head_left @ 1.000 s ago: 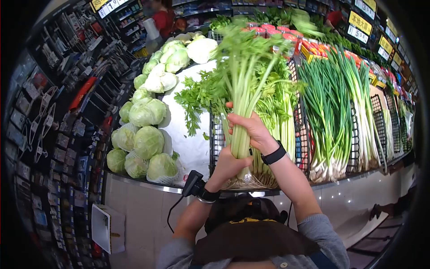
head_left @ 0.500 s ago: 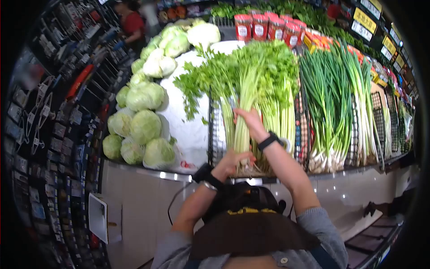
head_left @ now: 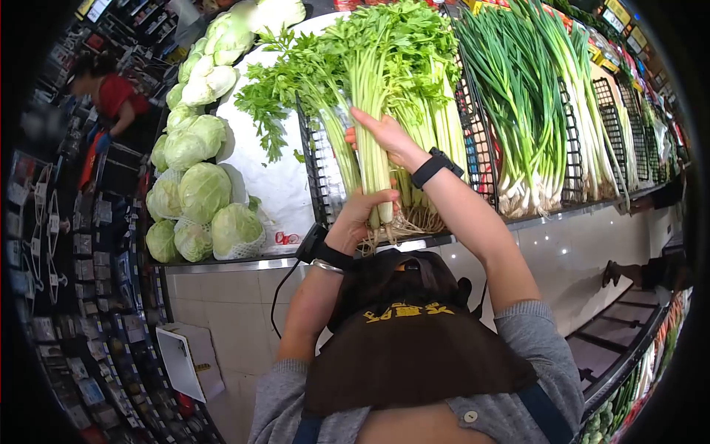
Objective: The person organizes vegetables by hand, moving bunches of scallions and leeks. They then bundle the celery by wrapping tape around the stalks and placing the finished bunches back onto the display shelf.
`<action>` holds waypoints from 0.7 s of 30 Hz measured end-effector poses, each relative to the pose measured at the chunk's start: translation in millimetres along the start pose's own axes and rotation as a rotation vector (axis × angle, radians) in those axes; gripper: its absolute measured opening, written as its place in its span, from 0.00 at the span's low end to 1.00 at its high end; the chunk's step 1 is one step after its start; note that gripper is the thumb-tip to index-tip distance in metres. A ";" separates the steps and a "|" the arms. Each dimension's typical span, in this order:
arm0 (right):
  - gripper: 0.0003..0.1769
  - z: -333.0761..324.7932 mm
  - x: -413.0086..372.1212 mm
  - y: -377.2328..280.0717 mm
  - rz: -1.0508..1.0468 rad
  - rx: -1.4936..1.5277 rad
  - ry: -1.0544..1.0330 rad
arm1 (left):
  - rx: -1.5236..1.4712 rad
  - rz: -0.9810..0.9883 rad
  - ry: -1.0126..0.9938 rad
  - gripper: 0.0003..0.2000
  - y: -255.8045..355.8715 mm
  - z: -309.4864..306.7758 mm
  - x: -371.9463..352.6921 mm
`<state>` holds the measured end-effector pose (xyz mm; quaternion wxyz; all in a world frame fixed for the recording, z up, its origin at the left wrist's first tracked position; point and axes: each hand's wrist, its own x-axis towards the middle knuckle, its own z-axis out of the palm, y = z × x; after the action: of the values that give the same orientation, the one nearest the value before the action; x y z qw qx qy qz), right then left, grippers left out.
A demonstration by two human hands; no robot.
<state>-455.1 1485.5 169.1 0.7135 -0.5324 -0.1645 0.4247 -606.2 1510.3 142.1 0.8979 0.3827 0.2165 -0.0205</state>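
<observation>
A leafy bunch of celery [head_left: 372,81] lies between my hands, its leaves pointing away from me and its root end toward me. My right hand [head_left: 379,140] is wrapped round the stalks at mid-length. Lower down, my left hand [head_left: 362,214] grips the same bunch near its base, with the thumb across the stalks. More celery [head_left: 436,133] rests directly behind and to the right of the held bunch. Pale roots [head_left: 418,222] poke out below my right wrist. Some fingers of both hands are hidden by the stalks.
Round cabbages [head_left: 205,192] are piled at the left beside a white surface [head_left: 259,192]. Black mesh dividers [head_left: 473,148] part the celery from green onions [head_left: 518,111]. A person in a red top [head_left: 118,96] stands at far left. A white box [head_left: 185,362] sits on the floor.
The camera view has shifted, so the stall sits higher and further left. The held celery's cut base now shows more clearly between my hands. Both hands keep their grip.
</observation>
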 end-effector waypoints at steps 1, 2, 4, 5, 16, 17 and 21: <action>0.31 -8.7 -1.1 -3.2 0.029 -0.165 0.041 | 0.001 -0.011 0.015 0.14 -0.6 -3.6 1.4; 0.39 -15.7 -6.4 -8.1 0.062 -0.329 0.080 | 0.002 -0.022 0.033 0.14 -0.9 -8.3 2.2; 0.43 -47.1 -24.4 -24.0 -0.030 -0.623 0.150 | 0.030 -0.030 0.045 0.14 1.1 -15.2 -0.1; 0.34 -75.5 -25.6 -19.6 -0.280 -0.749 0.166 | -0.071 -0.035 0.042 0.14 4.7 -14.1 -3.9; 0.28 -10.9 -170.3 -24.5 -0.798 -1.323 -0.144 | -0.391 -0.091 -0.169 0.15 9.6 29.0 6.2; 0.27 -14.5 -169.9 -21.7 -0.775 -1.308 -0.144 | -0.394 -0.087 -0.126 0.18 14.0 40.0 1.3; 0.26 -17.2 -169.2 -16.3 -0.805 -1.287 -0.111 | -0.365 -0.045 -0.097 0.24 10.0 43.1 -0.1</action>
<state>-535.3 1341.5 214.1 0.3527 -0.7204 -0.5968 -0.0220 -588.2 1487.3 175.3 0.9611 0.2071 0.1815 -0.0192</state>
